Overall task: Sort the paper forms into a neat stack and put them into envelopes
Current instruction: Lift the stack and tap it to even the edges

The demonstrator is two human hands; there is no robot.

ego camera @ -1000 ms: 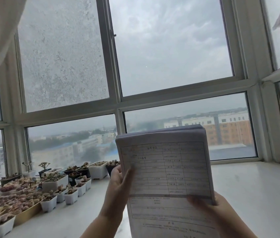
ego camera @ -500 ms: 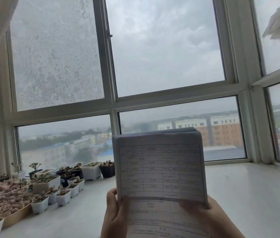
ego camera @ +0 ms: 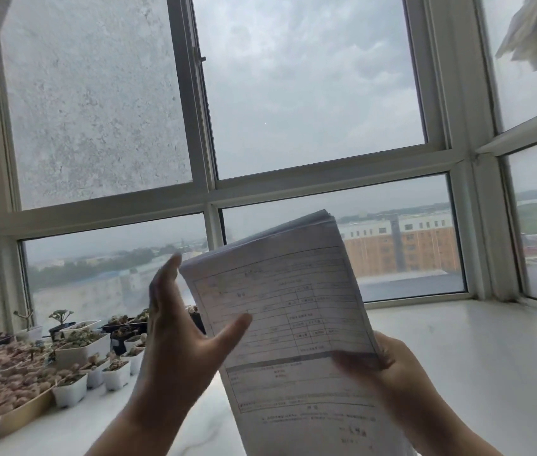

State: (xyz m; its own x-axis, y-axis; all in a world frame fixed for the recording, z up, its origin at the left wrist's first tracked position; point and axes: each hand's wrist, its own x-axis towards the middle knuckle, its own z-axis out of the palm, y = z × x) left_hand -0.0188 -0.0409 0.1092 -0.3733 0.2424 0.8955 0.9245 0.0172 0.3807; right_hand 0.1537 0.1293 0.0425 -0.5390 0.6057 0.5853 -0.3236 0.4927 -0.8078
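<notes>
Potted plants [ego camera: 63, 360] left of the paper stack [ego camera: 288, 311], windows [ego camera: 310, 93] behind.

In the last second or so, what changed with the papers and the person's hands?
The left hand let go of the stack of paper forms and now stands open beside its left edge, fingers straight, thumb over the top sheet. The stack tipped from upright to leaning right. The right hand still grips its lower right edge. The potted plants on the windowsill stayed put.
</notes>
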